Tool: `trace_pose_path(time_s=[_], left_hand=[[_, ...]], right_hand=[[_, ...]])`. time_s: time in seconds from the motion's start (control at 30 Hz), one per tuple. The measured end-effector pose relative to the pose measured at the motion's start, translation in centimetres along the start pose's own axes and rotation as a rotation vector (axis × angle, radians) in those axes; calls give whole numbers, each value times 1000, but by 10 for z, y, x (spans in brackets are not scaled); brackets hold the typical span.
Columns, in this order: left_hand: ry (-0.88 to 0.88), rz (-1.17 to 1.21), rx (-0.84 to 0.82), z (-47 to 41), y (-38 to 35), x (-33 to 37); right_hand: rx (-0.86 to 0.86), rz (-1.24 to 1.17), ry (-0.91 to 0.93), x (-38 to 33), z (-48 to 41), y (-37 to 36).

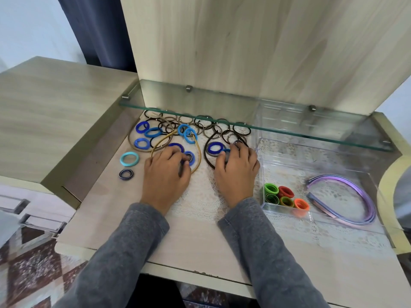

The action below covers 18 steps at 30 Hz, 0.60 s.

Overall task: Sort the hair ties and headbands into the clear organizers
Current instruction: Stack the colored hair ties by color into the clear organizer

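Note:
Blue hair ties (153,132) lie scattered on the desk among thin brown and black elastics (201,125). A gold headband (198,152), a tan headband (131,141) and a dark brown headband (207,157) lie among them. My left hand (165,174) curls its fingers round a dark blue hair tie (189,157) inside the gold headband. My right hand (236,172) pinches a blue hair tie (226,150) beside a royal blue tie (215,148); a striped tie (238,142) lies at its fingertips. A small clear organizer (265,204) holds green, red and orange ties (285,192). Purple headbands (355,194) lie in a larger clear organizer (378,190).
A glass shelf (244,117) overhangs the back of the desk, with a wooden panel (244,45) behind it. A teal tie (129,158) and a navy striped tie (126,174) lie apart at the left. A lace mat (200,196) covers the desk under my hands.

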State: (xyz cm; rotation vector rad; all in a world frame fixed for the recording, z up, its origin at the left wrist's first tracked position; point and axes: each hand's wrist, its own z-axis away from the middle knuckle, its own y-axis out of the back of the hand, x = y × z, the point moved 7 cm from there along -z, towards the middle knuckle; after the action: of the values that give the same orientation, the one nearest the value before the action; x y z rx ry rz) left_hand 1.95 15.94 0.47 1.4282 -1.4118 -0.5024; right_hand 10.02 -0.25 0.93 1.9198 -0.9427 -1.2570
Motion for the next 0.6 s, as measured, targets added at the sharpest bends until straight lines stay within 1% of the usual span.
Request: trace_pose_path(time_s=[0.13, 0.23, 0.4, 0.6], left_hand=[[0, 32, 4, -1, -1, -2], [2, 56, 1, -2, -2, -4], [-28, 68, -3, -1, -1, -2], [-108, 82, 122, 3, 15, 9]], right_hand=[[94, -130, 72, -7, 4, 10], [138, -176, 152, -11, 7, 13], [161, -149, 243, -16, 12, 18], [153, -80, 275, -15, 20, 23]])
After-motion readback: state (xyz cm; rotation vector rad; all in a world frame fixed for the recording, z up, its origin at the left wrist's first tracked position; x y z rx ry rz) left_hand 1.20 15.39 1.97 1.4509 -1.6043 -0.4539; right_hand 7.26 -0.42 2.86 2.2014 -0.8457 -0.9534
